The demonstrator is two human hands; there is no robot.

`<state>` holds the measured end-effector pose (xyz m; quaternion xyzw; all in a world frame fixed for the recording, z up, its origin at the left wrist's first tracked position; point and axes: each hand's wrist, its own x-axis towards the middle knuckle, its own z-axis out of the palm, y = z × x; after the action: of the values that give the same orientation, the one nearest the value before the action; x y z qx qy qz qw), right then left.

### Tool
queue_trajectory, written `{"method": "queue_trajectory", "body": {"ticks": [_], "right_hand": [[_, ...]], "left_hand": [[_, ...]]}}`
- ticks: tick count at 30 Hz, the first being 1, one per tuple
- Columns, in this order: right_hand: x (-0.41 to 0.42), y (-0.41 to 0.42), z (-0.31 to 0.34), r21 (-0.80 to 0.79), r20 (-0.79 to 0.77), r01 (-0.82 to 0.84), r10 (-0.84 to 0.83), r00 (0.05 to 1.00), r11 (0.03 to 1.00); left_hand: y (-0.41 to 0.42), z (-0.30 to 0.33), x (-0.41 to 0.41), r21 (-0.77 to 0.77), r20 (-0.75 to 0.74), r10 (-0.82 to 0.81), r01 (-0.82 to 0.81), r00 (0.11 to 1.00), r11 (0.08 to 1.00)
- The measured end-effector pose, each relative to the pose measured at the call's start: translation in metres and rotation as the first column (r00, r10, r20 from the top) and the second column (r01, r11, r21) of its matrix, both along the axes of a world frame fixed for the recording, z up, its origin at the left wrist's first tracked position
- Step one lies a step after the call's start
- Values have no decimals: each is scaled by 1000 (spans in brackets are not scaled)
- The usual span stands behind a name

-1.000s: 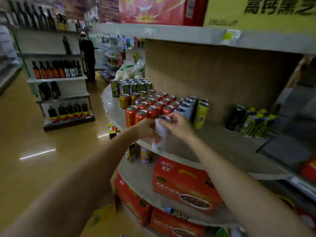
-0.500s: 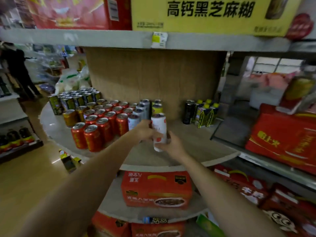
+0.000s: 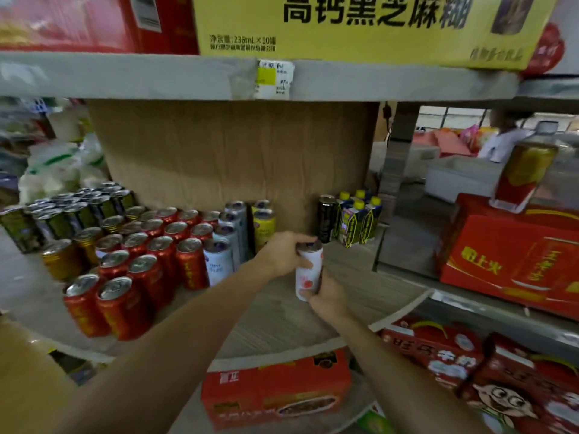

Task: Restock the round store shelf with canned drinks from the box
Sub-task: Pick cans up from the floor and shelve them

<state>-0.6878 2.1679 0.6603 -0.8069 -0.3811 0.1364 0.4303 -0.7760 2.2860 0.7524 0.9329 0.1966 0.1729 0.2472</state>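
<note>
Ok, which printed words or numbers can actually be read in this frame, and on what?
"高钙黑芝麻糊": yellow carton on the top shelf.
"净含量:236mL×10罐": same carton, small print; the line beneath is blurred.
"怕上火": red carton at right.
Price tag on the shelf edge: handwriting, unreadable.
White can held in both hands, shelf cans, lower red boxes: too blurred.
</note>
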Motion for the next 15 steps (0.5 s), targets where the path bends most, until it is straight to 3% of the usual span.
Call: {"method": "queue_trajectory", "body": {"ticks": [6, 8, 12, 15], "right_hand": [[32, 42, 5, -59, 52, 5, -2, 999, 998], [45, 60, 6, -88, 57, -8, 13, 998, 996], [69, 99, 11, -122, 27, -57, 61, 998, 991], [85, 130, 11, -83, -27, -79, 77, 997, 993]], "left_hand": [[29, 0, 36, 136, -54, 73, -65, 996, 989], [38, 4, 49, 278, -85, 121, -93, 989, 956], [56, 19, 72, 575, -147, 262, -133, 954, 807], [74, 27, 86, 540, -201, 282, -134, 938, 831]]}}
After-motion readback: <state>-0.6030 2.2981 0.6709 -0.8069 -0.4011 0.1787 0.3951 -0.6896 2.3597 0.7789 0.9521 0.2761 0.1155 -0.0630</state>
